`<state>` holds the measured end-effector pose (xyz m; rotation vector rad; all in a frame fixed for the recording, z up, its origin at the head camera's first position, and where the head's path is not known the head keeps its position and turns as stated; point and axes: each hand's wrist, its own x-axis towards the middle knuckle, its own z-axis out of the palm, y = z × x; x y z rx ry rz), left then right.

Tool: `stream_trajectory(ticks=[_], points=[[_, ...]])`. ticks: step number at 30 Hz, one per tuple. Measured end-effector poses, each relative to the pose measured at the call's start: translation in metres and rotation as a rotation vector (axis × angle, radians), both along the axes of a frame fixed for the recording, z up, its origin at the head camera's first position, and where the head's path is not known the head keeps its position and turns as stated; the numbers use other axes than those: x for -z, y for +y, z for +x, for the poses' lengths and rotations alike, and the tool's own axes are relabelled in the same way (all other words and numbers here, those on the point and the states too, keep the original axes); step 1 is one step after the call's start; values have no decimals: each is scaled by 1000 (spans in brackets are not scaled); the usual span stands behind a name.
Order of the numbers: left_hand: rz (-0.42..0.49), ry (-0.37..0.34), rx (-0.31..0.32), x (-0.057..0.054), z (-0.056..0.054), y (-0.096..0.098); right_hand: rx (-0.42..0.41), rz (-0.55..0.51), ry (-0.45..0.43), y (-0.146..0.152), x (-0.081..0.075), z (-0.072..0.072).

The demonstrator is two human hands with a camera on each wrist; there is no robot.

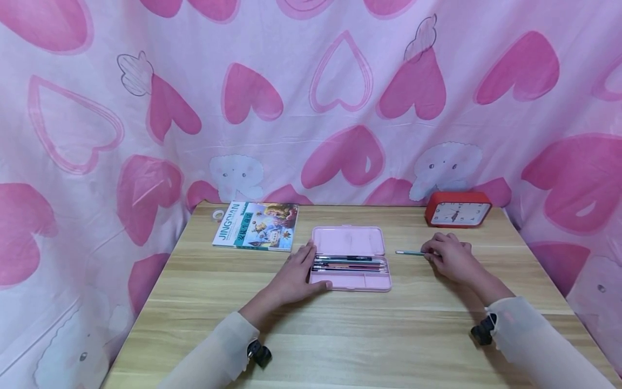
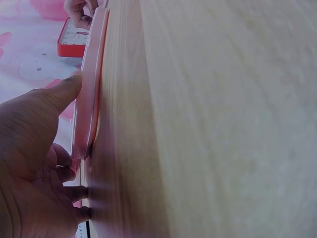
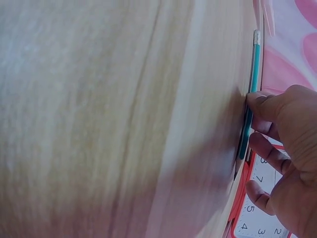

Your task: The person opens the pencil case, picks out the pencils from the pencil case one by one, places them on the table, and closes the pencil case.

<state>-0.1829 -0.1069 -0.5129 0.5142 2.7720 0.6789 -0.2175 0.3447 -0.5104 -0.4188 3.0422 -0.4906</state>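
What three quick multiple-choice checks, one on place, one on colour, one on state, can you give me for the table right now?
1. Where is the clock?
A. far right of the table
B. on the book
C. inside the pencil case

2. What colour is the pencil case?
A. blue
B. pink
C. black

3. How does the pencil case stand?
A. closed
B. upside down
C. open, pens inside

Answers: 1 A, it stands by the curtain beyond the right hand, which pinches a teal pencil. 2 B, lid and tray are pink. 3 C, the lid lies back, and the left hand rests at the case's left edge.
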Motion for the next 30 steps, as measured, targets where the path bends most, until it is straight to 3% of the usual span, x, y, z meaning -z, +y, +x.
stream_trajectory(ticks=[7, 13, 25, 30], points=[[6, -7, 1, 0, 0, 1, -10, -42, 3, -10, -8, 2], [11, -21, -5, -2, 1, 1, -47, -47, 7, -35, -19, 3], [14, -18, -8, 0, 1, 1, -182, -64, 41, -101, -35, 5], [13, -16, -10, 0, 1, 0, -240, -65, 24, -122, -34, 7]])
